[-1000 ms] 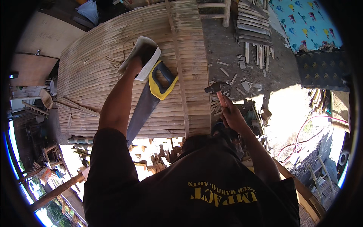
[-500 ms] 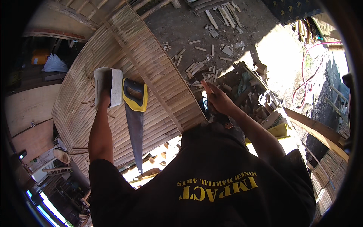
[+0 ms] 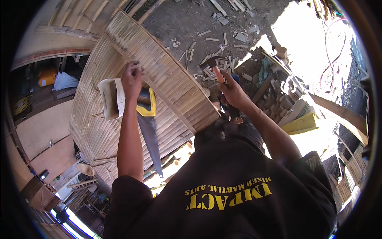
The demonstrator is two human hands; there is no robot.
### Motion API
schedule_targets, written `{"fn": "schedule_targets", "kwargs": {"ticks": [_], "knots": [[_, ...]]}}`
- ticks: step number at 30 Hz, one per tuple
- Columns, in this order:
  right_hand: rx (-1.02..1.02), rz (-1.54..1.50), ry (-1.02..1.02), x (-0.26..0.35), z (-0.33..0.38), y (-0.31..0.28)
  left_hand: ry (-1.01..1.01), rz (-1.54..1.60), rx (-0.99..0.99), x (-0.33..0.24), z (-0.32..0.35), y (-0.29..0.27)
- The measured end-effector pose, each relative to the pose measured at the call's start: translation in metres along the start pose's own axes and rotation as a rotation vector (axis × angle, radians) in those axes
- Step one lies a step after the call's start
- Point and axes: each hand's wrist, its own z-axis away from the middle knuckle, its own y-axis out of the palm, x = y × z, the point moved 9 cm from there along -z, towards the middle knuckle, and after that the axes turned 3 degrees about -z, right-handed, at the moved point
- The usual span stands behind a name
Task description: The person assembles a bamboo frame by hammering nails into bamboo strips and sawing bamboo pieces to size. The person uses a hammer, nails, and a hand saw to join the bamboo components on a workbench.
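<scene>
Clock directions start at the centre of view. At 2 o'clock, my right hand (image 3: 232, 93) has its fingers wrapped around the handle of the hammer (image 3: 217, 75), located at 1 o'clock. At 10 o'clock, my left hand (image 3: 132, 81) is above the bench (image 3: 182, 95), fingers bent and narrow; I cannot tell whether they pinch anything small.

Caution: a slack grip could drop the hammer. Careless left-hand movement could tip the white container (image 3: 120, 104) at 9–10 o'clock. The saw (image 3: 149, 133), at 8 o'clock, extends past the bench edge; a bump could dislodge it.

Wood strips (image 3: 211, 39) litter the floor (image 3: 171, 24) toward 12–1 o'clock. Off-cuts (image 3: 275, 105) near 3 o'clock obstruct footing.
</scene>
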Motion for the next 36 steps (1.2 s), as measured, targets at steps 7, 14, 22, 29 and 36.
{"fn": "schedule_targets", "kwargs": {"ticks": [7,14,22,29,36], "knots": [[-0.189,-0.147,0.221,-0.058,0.009,-0.033,0.474,-0.392,0.681,-0.071,0.027,0.214],[-0.105,-0.107,0.149,-0.047,0.012,-0.045,0.394,-0.882,1.102,0.003,0.033,0.263],[-0.251,0.076,-0.062,-0.039,-0.007,-0.037,0.415,-0.881,1.073,0.018,0.031,0.263],[-0.211,0.069,-0.04,-0.038,-0.019,-0.025,0.346,-0.851,1.098,0.014,0.033,0.262],[-0.011,-0.008,0.096,-0.044,-0.008,-0.025,0.348,-0.825,1.279,0.01,0.019,0.258]]}}
